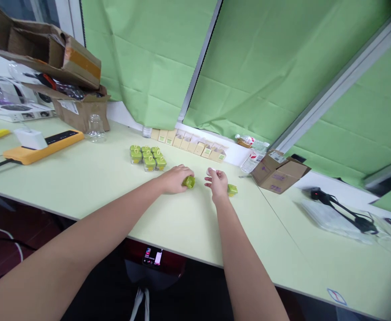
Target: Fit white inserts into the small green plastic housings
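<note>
On the counter, a cluster of green-lidded containers is standing left of your hands; aim to be working clear of it. Your left hand is clamping its fingers around a green container, which is sitting apparently tilted just above or on the counter; be gripping it firmly without crushing its sides. Your right hand is pinching a whitish piece, too small to identify, its other fingers curling loosely; be pinching lightly. Another green-lidded container is standing beside that wrist, so be minding it.
</note>
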Available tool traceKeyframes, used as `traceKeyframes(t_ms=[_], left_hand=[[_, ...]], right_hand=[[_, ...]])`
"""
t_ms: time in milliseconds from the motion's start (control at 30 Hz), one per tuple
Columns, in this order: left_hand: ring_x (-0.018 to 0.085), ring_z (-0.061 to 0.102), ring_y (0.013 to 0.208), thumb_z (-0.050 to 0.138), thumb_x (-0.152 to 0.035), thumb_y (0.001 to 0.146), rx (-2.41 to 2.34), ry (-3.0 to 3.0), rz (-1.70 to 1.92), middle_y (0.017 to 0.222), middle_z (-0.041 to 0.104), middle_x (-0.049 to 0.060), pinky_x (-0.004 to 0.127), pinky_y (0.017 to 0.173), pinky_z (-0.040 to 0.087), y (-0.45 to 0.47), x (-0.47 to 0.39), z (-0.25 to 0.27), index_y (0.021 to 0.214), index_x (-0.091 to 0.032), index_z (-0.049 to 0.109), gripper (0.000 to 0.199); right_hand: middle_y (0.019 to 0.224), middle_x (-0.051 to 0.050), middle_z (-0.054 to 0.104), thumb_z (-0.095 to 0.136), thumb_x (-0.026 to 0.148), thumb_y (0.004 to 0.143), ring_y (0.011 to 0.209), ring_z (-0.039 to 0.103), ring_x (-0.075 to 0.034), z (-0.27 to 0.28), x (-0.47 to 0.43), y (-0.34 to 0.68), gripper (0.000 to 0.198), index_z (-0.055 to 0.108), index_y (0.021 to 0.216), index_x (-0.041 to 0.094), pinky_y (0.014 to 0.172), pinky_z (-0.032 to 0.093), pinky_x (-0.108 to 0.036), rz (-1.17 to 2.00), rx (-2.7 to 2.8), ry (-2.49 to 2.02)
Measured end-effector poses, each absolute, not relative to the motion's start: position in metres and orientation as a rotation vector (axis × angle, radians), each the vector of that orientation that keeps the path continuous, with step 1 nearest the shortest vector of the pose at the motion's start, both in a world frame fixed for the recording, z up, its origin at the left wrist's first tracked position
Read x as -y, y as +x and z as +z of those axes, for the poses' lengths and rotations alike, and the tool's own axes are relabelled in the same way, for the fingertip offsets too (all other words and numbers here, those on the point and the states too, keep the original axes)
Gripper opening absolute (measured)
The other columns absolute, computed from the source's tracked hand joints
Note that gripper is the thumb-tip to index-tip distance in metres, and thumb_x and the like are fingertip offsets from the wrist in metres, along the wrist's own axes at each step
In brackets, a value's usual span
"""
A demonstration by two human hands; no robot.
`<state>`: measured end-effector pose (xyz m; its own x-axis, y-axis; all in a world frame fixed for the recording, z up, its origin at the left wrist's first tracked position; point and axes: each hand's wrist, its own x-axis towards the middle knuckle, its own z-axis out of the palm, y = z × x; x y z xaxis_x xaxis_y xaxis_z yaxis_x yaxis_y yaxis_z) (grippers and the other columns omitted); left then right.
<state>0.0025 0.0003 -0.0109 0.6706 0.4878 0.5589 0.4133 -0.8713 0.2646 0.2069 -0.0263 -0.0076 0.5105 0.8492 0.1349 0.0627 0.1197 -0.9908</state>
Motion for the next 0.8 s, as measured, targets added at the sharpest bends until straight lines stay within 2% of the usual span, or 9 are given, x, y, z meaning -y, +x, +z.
traceKeyframes(t_ms=[267, 433, 600, 800], left_hand=[[0.024, 0.056, 0.104, 0.065, -0.015, 0.067, -0.739, 2.697, 1.096, 0.105, 0.063, 0.006, 0.039, 0.089, 0.049, 0.004, 0.0, -0.008, 0.104, -0.022, 0.056, 0.038], [0.025, 0.054, 0.102, 0.064, -0.015, 0.069, -0.803, 2.593, 1.318, 0.104, 0.061, 0.006, 0.04, 0.089, 0.049, 0.006, 0.002, 0.0, 0.103, -0.021, 0.053, 0.037], [0.026, 0.054, 0.104, 0.061, -0.014, 0.07, -0.826, 2.63, 1.49, 0.109, 0.059, 0.008, 0.041, 0.093, 0.046, 0.007, 0.001, 0.004, 0.107, -0.02, 0.053, 0.038], [0.025, 0.056, 0.107, 0.059, -0.013, 0.073, -0.79, 2.659, 1.488, 0.113, 0.058, 0.009, 0.04, 0.093, 0.046, 0.008, 0.0, 0.003, 0.11, -0.02, 0.053, 0.038]], right_hand=[[0.09, -0.001, 0.068, 0.073, 0.051, 0.067, 0.068, 0.066, -0.015, -0.001, 0.033, 0.197, 0.04, 0.054, 0.087, 0.023, 0.047, 0.05, -0.023, 0.774, 0.967, -1.284], [0.096, -0.005, 0.071, 0.072, 0.047, 0.069, 0.078, 0.067, -0.017, 0.007, 0.038, 0.194, 0.034, 0.06, 0.086, 0.021, 0.054, 0.049, -0.023, 0.957, 1.019, -1.149], [0.103, -0.004, 0.07, 0.075, 0.048, 0.068, 0.088, 0.067, -0.018, 0.01, 0.043, 0.191, 0.037, 0.064, 0.092, 0.023, 0.061, 0.051, -0.024, 1.096, 1.07, -1.064], [0.101, -0.002, 0.07, 0.078, 0.049, 0.066, 0.089, 0.067, -0.017, 0.011, 0.047, 0.187, 0.042, 0.065, 0.097, 0.024, 0.065, 0.052, -0.025, 1.076, 1.148, -1.075]])
